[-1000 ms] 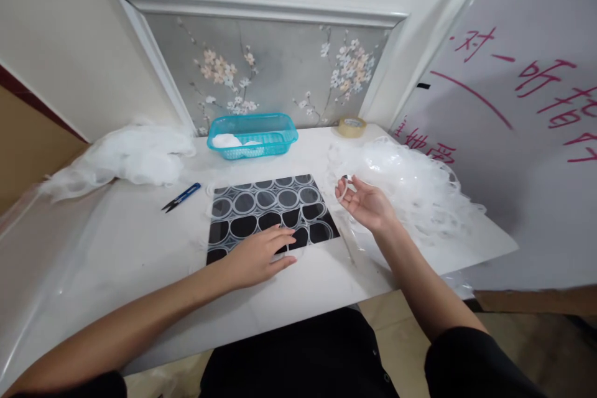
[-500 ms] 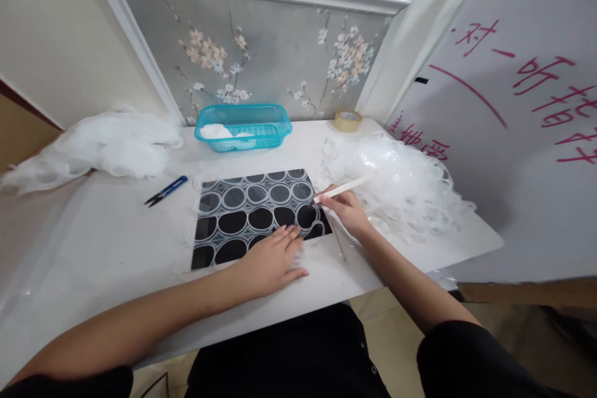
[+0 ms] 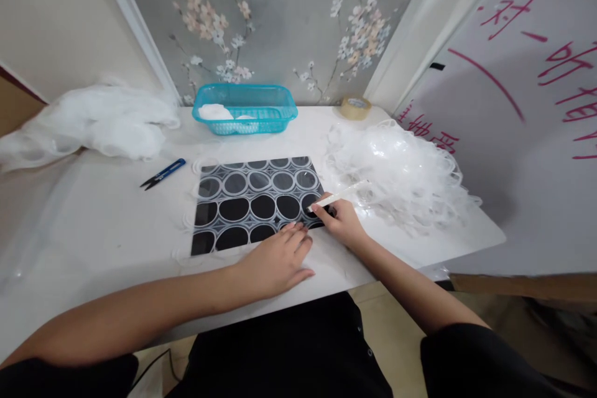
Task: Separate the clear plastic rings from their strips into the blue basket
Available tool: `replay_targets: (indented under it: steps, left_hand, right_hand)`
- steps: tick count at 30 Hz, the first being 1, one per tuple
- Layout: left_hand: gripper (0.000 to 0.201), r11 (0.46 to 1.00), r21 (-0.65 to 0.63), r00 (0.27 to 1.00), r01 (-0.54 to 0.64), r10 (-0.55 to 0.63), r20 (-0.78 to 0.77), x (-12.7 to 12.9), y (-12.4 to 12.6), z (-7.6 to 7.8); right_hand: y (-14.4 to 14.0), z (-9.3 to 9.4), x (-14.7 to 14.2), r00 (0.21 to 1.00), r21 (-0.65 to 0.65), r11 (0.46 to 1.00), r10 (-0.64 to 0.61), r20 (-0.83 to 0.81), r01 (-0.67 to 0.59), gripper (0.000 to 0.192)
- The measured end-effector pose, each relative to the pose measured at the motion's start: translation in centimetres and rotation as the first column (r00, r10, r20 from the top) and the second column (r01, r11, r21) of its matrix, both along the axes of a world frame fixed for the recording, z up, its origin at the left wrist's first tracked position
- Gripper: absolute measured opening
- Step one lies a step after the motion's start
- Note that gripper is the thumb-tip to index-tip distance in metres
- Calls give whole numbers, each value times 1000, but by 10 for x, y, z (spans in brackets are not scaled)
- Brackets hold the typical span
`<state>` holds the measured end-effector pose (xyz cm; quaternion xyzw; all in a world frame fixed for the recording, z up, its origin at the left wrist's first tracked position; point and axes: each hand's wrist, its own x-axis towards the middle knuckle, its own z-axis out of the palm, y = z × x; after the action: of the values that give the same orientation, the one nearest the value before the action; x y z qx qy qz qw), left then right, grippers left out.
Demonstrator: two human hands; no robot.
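White stick (image 3: 339,193) pinched in right hand (image 3: 342,224) fingers; left hand (image 3: 276,261) flat, fingers spread

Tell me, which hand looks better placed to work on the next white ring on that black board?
Probably the right hand: it grips the thin white stick, tip at the rings on the black rectangular board. The left hand lies flat on the board's near edge, steadying it.

A makeshift handcraft workstation set up in a home-like room. A white table (image 3: 116,230) stands against a wall with a framed floral panel (image 3: 275,31) at upper centre. Heaps of clear plastic rings (image 3: 396,174) at right, thread snips (image 3: 163,173), a tape roll (image 3: 354,106) and a turquoise basket (image 3: 245,109) suggest small piecework.
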<state>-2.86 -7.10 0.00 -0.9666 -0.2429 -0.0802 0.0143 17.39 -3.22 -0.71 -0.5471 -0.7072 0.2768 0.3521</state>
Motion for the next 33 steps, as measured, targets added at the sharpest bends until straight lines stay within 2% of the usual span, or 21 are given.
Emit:
replay_targets:
  steps: [3, 6, 10, 13, 14, 16, 17, 19, 21, 25, 28, 30, 31, 32, 33]
  left_hand:
    - [57, 1000, 13, 1000, 3, -3, -1, 0, -1, 0]
    - [58, 1000, -16, 1000, -18, 18, 6, 0, -2, -2]
    - [61, 994, -103, 999, -33, 33, 0, 3, -3, -3]
    - [61, 976, -210, 998, -58, 58, -7, 5, -3, -2]
    - [60, 967, -245, 998, -66, 66, -6, 5, -2, -1]
    - [58, 952, -301, 998, -63, 68, 7, 5, -1, 1]
    - [57, 946, -320, 998, -56, 64, 16, 5, -1, 2]
    - [56, 941, -336, 998, -40, 55, 35, 3, 0, 3]
    - [54, 942, -334, 998, -32, 49, 43, 2, 0, 3]
    - [52, 944, -329, 999, -15, 30, 42, 1, 0, 3]
    - [51, 945, -327, 999, -16, 30, 38, 0, 0, 2]
    - [51, 941, -339, 999, -1, 15, 39, -3, 1, 4]
    - [50, 933, -359, 999, 13, 4, 47, -4, 3, 7]
    - [48, 921, -388, 998, 24, 2, 67, -6, 6, 12]
    - [43, 906, -422, 994, 30, 17, 107, -8, 10, 20]
  right_hand:
    - [0, 1, 0, 999, 14, 1000, 2, 35, -2, 30]
    - [-4, 1, -2, 996, 56, 997, 53, 74, -57, 24]
    - [-15, -4, -12, 951, 192, 960, 147, 273, -203, 18]
    - [-13, -2, -14, 896, 189, 940, 189, 402, -284, 13]
    - [-8, 1, -12, 891, 173, 950, 167, 422, -260, 13]
    - [7, 12, 0, 906, 180, 980, 1, 423, -85, 14]
    - [16, 19, 7, 910, 212, 976, -125, 395, 42, 16]
    - [30, 35, 20, 897, 301, 917, -346, 276, 262, 19]
    - [36, 48, 27, 899, 352, 869, -416, 136, 348, 21]
    - [35, 62, 27, 931, 371, 871, -362, 44, 321, 25]
    - [43, 73, 33, 899, 437, 804, -437, -24, 403, 24]
    - [52, 86, 39, 877, 447, 756, -443, -187, 477, 23]
    - [57, 94, 41, 867, 426, 757, -406, -288, 496, 23]
    - [60, 103, 40, 855, 386, 783, -339, -393, 488, 24]
    - [61, 112, 38, 831, 327, 832, -251, -497, 448, 25]
